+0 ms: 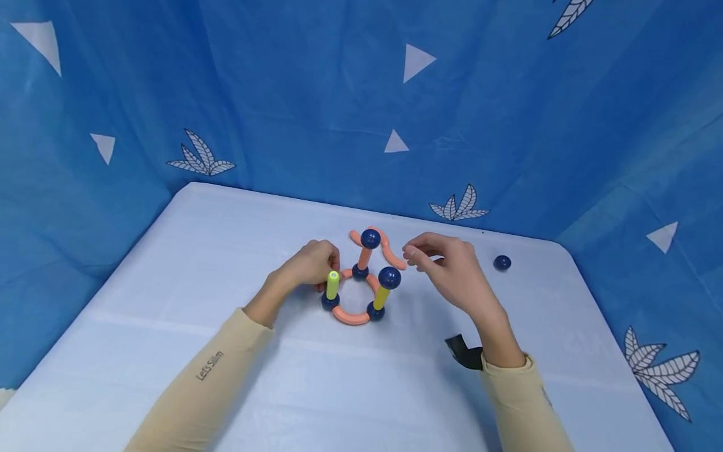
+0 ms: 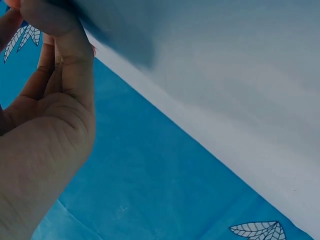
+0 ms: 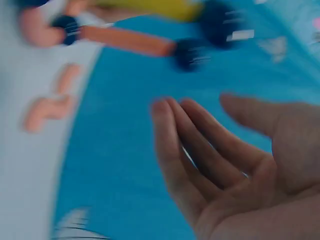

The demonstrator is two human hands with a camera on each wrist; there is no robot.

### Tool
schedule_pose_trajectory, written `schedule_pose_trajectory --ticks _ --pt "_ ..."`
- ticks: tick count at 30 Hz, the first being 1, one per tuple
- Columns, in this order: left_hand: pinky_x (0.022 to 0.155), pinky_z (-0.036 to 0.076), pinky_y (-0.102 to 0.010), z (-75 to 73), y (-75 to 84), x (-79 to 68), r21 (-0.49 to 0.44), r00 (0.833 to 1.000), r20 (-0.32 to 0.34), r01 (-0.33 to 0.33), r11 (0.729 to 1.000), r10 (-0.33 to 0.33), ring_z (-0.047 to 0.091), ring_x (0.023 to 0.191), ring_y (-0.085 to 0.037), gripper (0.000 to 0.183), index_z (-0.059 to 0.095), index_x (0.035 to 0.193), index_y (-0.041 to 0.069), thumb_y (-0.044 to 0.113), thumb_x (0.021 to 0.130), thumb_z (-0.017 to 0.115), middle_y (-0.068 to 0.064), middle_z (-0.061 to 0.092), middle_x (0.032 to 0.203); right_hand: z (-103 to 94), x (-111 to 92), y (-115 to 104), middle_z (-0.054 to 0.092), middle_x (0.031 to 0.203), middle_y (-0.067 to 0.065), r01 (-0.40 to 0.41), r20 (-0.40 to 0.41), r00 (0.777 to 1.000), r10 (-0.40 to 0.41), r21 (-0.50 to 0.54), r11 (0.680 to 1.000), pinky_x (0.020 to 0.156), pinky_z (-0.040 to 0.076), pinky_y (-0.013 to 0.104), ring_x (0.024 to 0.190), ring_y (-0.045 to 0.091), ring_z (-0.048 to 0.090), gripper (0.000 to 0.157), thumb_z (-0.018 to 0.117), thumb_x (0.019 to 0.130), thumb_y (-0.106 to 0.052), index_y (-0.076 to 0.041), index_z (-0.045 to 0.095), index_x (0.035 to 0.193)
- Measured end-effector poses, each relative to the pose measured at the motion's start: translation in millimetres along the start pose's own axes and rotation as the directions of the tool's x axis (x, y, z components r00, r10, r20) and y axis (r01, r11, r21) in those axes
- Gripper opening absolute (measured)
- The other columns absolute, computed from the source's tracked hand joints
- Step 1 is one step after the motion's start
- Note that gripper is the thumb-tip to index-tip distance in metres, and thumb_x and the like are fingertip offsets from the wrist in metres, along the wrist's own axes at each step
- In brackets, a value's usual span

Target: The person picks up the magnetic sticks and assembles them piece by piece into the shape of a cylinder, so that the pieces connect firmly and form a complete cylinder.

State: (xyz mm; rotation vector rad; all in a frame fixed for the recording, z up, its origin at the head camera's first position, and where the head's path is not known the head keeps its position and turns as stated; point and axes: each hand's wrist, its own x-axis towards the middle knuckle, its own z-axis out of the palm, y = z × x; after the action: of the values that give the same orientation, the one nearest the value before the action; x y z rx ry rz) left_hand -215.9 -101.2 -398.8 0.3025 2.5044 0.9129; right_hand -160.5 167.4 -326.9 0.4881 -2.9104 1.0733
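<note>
A ring of salmon curved rods (image 1: 351,318) joined by dark blue balls lies on the table, part of a magnetic rod-and-ball structure. Three rods rise from it: a light green rod (image 1: 332,287) with a bare top, a yellow rod (image 1: 381,298) and a salmon straight rod (image 1: 364,258), the latter two capped with blue balls (image 1: 390,277). At the ring's left side my left hand (image 1: 309,263) grips the structure with curled fingers, partly hidden behind the green rod. My right hand (image 1: 452,267) hovers right of the structure, holding nothing, fingers loosely bent and thumb apart (image 3: 235,165).
Loose salmon curved rods (image 1: 393,257) lie behind the structure, near the right fingertips. A single dark blue ball (image 1: 502,263) sits farther right on the white table (image 1: 271,389). A blue patterned curtain (image 1: 316,94) stands behind the table. A black strap piece (image 1: 464,353) hangs at the right wrist.
</note>
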Motion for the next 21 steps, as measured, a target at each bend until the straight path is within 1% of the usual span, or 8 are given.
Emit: schedule_pose_trajectory --ticks 3,6,8,11,13,16,18,21 --pt "0.055 0.051 -0.027 0.7 0.3 -0.6 0.014 1.000 0.004 0.009 1.000 -0.009 0.067 0.057 -0.020 0.019 0.068 0.086 0.005 0.016 0.097 0.078 -0.010 0.068 0.072 24.2 16.7 28.9 0.071 0.134 0.011 -0.004 0.028 1.000 0.004 -0.014 1.000 0.101 0.057 0.050 0.124 0.030 0.068 0.028 0.066 0.105 -0.015 -0.011 0.071 0.133" --pt "0.056 0.050 -0.027 1.5 0.9 -1.3 0.027 1.000 0.008 0.008 1.000 -0.008 0.066 0.057 -0.019 0.020 0.068 0.086 0.005 0.018 0.097 0.078 -0.010 0.068 0.072 49.0 29.2 54.6 0.057 0.154 0.014 0.032 0.129 0.991 -0.026 -0.048 0.998 0.114 0.047 0.054 0.144 0.035 0.052 0.044 0.067 0.102 -0.004 -0.009 0.062 0.146" --pt "0.055 0.050 -0.027 1.4 2.0 -1.0 0.035 1.000 0.011 0.007 0.999 -0.008 0.065 0.057 -0.019 0.020 0.067 0.086 0.006 0.019 0.098 0.078 -0.010 0.068 0.071 60.8 34.1 65.2 0.052 0.158 0.016 0.060 0.173 0.984 -0.045 -0.083 0.995 0.118 0.042 0.056 0.149 0.037 0.046 0.049 0.068 0.101 -0.003 -0.009 0.060 0.149" --pt "0.055 0.049 -0.027 0.4 3.8 0.3 0.042 1.000 0.013 0.007 0.999 -0.008 0.065 0.058 -0.020 0.020 0.067 0.086 0.006 0.019 0.098 0.077 -0.010 0.067 0.071 69.7 37.6 71.3 0.058 0.151 0.015 0.082 0.164 0.985 -0.060 -0.131 0.988 0.115 0.046 0.054 0.141 0.036 0.054 0.043 0.070 0.101 -0.005 -0.009 0.065 0.143" --pt "0.056 0.049 -0.028 0.1 4.4 1.5 0.044 1.000 0.014 0.012 0.999 -0.012 0.064 0.058 -0.020 0.021 0.067 0.086 0.006 0.019 0.098 0.077 -0.010 0.067 0.071 71.9 38.6 71.1 0.062 0.142 0.015 0.084 0.144 0.988 -0.060 -0.168 0.982 0.108 0.053 0.050 0.129 0.034 0.062 0.037 0.071 0.100 -0.007 -0.011 0.070 0.137" --pt "0.056 0.049 -0.027 0.7 4.3 2.9 0.034 1.000 0.013 0.017 0.999 -0.017 0.064 0.059 -0.020 0.019 0.067 0.087 0.006 0.018 0.098 0.077 -0.010 0.067 0.072 72.1 38.6 69.4 0.064 0.133 0.012 0.080 0.116 0.991 -0.060 -0.178 0.981 0.094 0.060 0.043 0.111 0.029 0.066 0.034 0.074 0.097 -0.003 -0.013 0.072 0.130" --pt "0.056 0.048 -0.027 1.1 4.3 3.4 0.026 1.000 0.017 0.023 0.999 -0.023 0.063 0.059 -0.020 0.019 0.067 0.087 0.006 0.018 0.097 0.077 -0.010 0.067 0.072 72.3 38.0 68.6 0.062 0.134 0.012 0.077 0.113 0.992 -0.056 -0.187 0.979 0.089 0.060 0.041 0.105 0.027 0.066 0.038 0.076 0.095 -0.002 -0.012 0.069 0.131" --pt "0.056 0.048 -0.027 1.3 3.9 4.3 0.022 0.999 0.023 0.022 1.000 -0.023 0.062 0.058 -0.019 0.018 0.067 0.088 0.006 0.017 0.097 0.077 -0.009 0.067 0.072 72.7 37.2 68.7 0.060 0.139 0.014 0.069 0.109 0.993 -0.049 -0.191 0.979 0.088 0.060 0.042 0.102 0.027 0.065 0.043 0.078 0.093 -0.003 -0.010 0.067 0.135"
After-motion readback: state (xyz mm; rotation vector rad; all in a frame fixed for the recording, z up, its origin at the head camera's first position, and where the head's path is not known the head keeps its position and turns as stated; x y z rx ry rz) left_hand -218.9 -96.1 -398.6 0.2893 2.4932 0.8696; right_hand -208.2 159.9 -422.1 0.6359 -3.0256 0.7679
